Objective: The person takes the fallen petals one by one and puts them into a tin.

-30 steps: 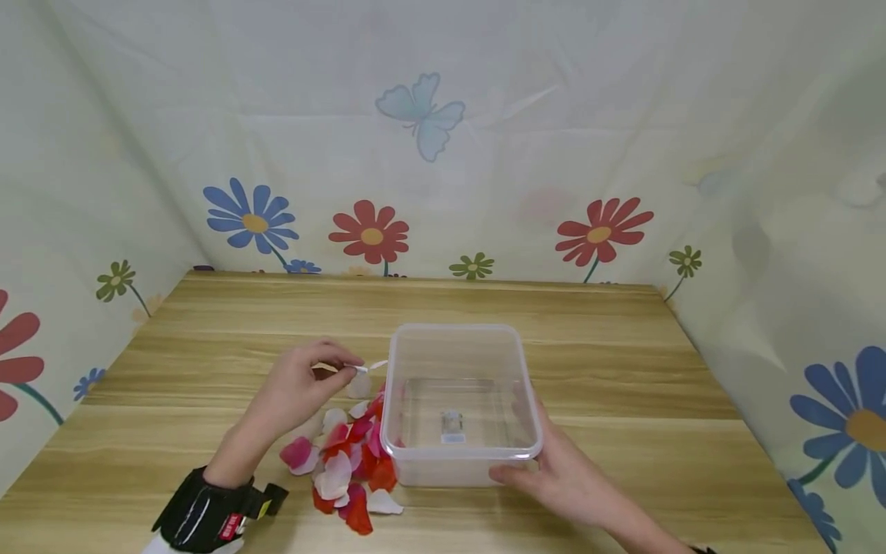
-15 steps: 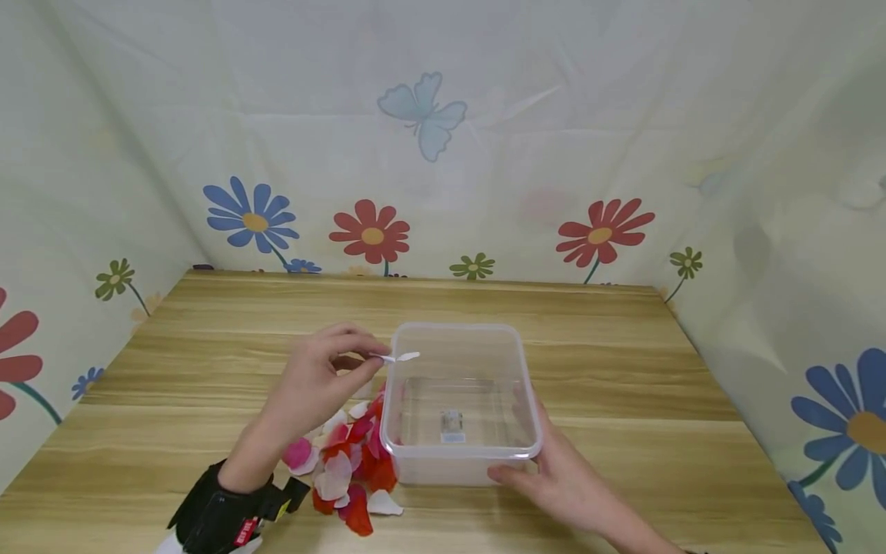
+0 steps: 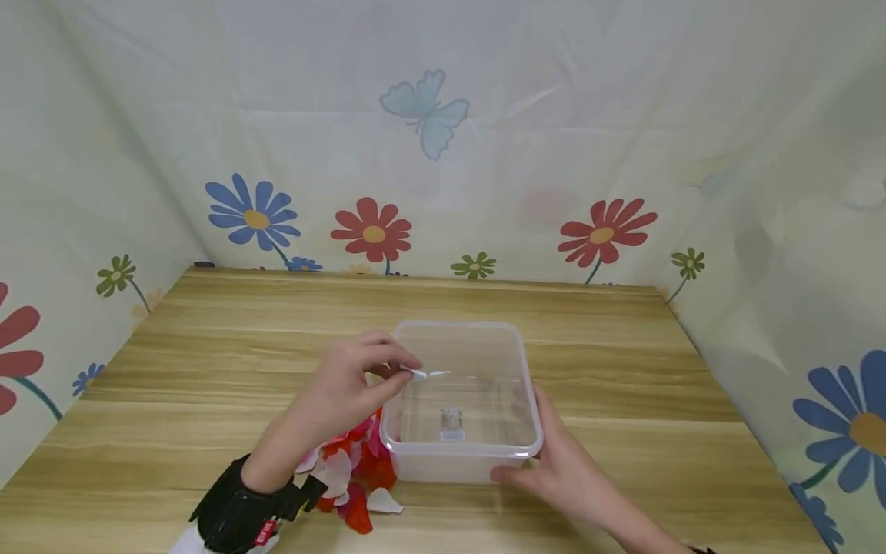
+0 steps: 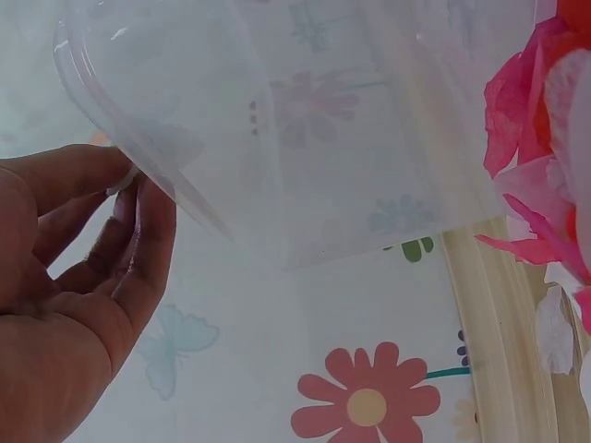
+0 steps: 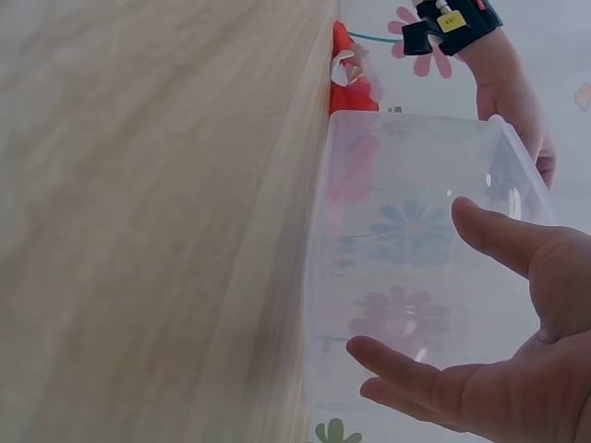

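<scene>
A clear plastic box (image 3: 460, 332) stands on the wooden table (image 3: 208, 346), with only a small label on its floor. My left hand (image 3: 360, 381) pinches a white petal (image 3: 432, 374) between thumb and fingers, holding it over the box's left rim. A heap of red, pink and white petals (image 3: 353, 477) lies just left of the box, partly hidden under that hand. My right hand (image 3: 554, 462) holds the box's near right corner, thumb on the front wall; in the right wrist view its fingers (image 5: 416, 374) curl round the clear wall (image 5: 406, 240).
A flowered cloth backdrop (image 3: 429, 138) closes the table on the back and both sides. A black wrist strap (image 3: 238, 515) sits on my left forearm. Bare wood lies behind and to the right of the box.
My left hand has carried the white petal rightward from beside the pile to above the box's left rim. The right hand and the box have stayed put.
</scene>
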The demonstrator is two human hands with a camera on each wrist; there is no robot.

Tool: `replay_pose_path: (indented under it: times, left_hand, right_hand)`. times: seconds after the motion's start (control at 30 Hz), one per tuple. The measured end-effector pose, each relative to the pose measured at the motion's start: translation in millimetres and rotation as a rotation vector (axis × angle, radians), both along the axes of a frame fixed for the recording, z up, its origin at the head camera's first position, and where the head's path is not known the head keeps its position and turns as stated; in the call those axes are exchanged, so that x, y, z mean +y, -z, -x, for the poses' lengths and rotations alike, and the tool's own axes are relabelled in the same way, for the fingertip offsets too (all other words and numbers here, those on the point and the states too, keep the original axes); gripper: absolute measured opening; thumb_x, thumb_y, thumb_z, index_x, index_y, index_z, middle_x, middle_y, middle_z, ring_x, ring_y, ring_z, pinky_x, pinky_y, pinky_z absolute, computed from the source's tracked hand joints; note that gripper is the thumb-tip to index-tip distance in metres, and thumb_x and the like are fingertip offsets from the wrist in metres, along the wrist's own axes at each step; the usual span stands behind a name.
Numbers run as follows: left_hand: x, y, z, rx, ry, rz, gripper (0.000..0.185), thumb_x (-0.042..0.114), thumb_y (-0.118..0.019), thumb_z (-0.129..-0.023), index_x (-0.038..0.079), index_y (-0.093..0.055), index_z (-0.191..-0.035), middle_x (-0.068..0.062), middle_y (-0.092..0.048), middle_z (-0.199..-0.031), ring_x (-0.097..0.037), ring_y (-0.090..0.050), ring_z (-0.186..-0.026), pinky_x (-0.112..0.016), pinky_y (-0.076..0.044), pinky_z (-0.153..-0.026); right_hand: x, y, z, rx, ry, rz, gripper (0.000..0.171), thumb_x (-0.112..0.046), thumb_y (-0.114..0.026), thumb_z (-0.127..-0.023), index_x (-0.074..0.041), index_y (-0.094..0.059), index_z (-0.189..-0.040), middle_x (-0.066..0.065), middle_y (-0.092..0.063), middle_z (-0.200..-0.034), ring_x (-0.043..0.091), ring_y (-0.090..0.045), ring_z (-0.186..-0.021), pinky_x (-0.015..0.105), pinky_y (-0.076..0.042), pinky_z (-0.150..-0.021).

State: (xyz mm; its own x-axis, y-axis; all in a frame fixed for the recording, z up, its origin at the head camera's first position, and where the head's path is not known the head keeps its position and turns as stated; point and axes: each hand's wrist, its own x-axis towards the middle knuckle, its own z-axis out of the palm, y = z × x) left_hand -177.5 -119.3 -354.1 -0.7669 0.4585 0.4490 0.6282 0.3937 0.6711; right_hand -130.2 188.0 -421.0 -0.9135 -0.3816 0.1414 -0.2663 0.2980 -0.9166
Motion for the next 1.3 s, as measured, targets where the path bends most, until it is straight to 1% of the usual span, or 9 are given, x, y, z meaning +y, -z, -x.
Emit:
replay_pose_path:
  times: [0.1, 0.23, 0.47, 0.7, 0.8, 0.97, 1.1, 1.2, 1.3]
  left_hand:
    - [2, 0.5, 0.5, 0.008, 0.036, 0.01, 0.023, 0.001, -0.08, -0.089, 0.013, -0.079, -0.108, 0.007, -0.07, -0.101, -0.005, -0.066, -0.085, -0.029, -0.059, -0.077]
    - [3, 0.1, 0.6, 0.023, 0.057, 0.032, 0.022, 0.002, -0.079, -0.089, 0.012, -0.078, -0.109, 0.006, -0.07, -0.1, -0.004, -0.066, -0.083, -0.028, -0.059, -0.076]
    - [2, 0.8, -0.1, 0.03, 0.063, 0.049, 0.028, 0.005, -0.08, -0.089, 0.013, -0.077, -0.115, 0.005, -0.069, -0.105, -0.005, -0.065, -0.085, -0.028, -0.059, -0.077]
    - [-3, -2.5, -1.2, 0.031, 0.076, 0.025, 0.03, 0.006, -0.08, -0.089, 0.012, -0.075, -0.118, 0.0, -0.068, -0.114, -0.008, -0.067, -0.091, -0.033, -0.06, -0.077]
    - [-7, -3.7, -1.5, 0.029, 0.054, 0.019, 0.031, 0.005, -0.08, -0.089, 0.012, -0.074, -0.118, 0.001, -0.068, -0.114, -0.01, -0.067, -0.094, -0.034, -0.06, -0.08]
    - [-14, -5.4, -2.4, 0.022, -0.046, 0.052, 0.033, 0.005, -0.081, -0.088, 0.011, -0.071, -0.12, 0.0, -0.068, -0.112, -0.012, -0.065, -0.096, -0.035, -0.06, -0.08]
    - [-20, -5.8, -1.9, -0.025, -0.115, 0.084, 0.034, 0.008, -0.081, -0.089, 0.008, -0.07, -0.121, -0.003, -0.069, -0.11, -0.014, -0.065, -0.094, -0.033, -0.059, -0.079]
    - [-25, -5.3, -0.4, -0.076, -0.128, 0.112, 0.033, 0.009, -0.081, -0.089, 0.006, -0.069, -0.12, -0.003, -0.069, -0.109, -0.014, -0.064, -0.092, -0.031, -0.058, -0.079]
    - [-30, -4.1, 0.9, -0.128, -0.12, 0.162, 0.028, 0.01, -0.08, -0.091, 0.007, -0.07, -0.116, -0.004, -0.069, -0.108, -0.016, -0.064, -0.091, -0.029, -0.058, -0.079]
  right_hand:
    - [2, 0.9, 0.5, -0.004, -0.021, 0.021, 0.111, -0.004, -0.092, -0.073, -0.017, -0.021, -0.157, 0.025, -0.042, -0.146, 0.047, -0.055, -0.121, 0.045, -0.052, -0.096]
    - [2, 1.1, 1.5, -0.004, -0.054, 0.051, 0.109, -0.003, -0.091, -0.074, -0.017, -0.022, -0.157, 0.027, -0.041, -0.145, 0.049, -0.055, -0.119, 0.038, -0.053, -0.093]
    - [1, -0.6, 1.7, -0.014, -0.031, 0.023, 0.109, -0.005, -0.092, -0.074, -0.02, -0.022, -0.156, 0.024, -0.042, -0.146, 0.046, -0.055, -0.121, 0.038, -0.052, -0.094]
    - [1, 0.0, 0.8, -0.023, -0.016, 0.027, 0.11, -0.004, -0.092, -0.073, -0.019, -0.022, -0.157, 0.024, -0.042, -0.146, 0.045, -0.055, -0.121, 0.038, -0.052, -0.095]
    - [1, 0.5, 0.2, -0.017, -0.011, 0.017, 0.111, -0.005, -0.092, -0.074, -0.016, -0.021, -0.158, 0.025, -0.041, -0.147, 0.046, -0.054, -0.122, 0.038, -0.052, -0.095]
    - [1, 0.3, 0.2, -0.014, -0.005, -0.007, 0.11, -0.007, -0.092, -0.075, -0.012, -0.019, -0.158, 0.024, -0.039, -0.149, 0.045, -0.052, -0.124, 0.042, -0.052, -0.096]
    - [1, 0.6, 0.1, -0.015, -0.014, -0.001, 0.11, -0.008, -0.091, -0.076, -0.015, -0.019, -0.159, 0.024, -0.039, -0.149, 0.045, -0.051, -0.125, 0.044, -0.052, -0.097]
    - [1, 1.0, -0.1, -0.007, -0.025, 0.013, 0.111, -0.006, -0.09, -0.076, -0.014, -0.018, -0.159, 0.025, -0.039, -0.149, 0.047, -0.052, -0.125, 0.047, -0.051, -0.098]
    - [1, 1.3, -0.2, 0.002, -0.03, 0.021, 0.111, -0.003, -0.09, -0.075, -0.013, -0.018, -0.159, 0.026, -0.04, -0.148, 0.047, -0.053, -0.123, 0.048, -0.051, -0.098]
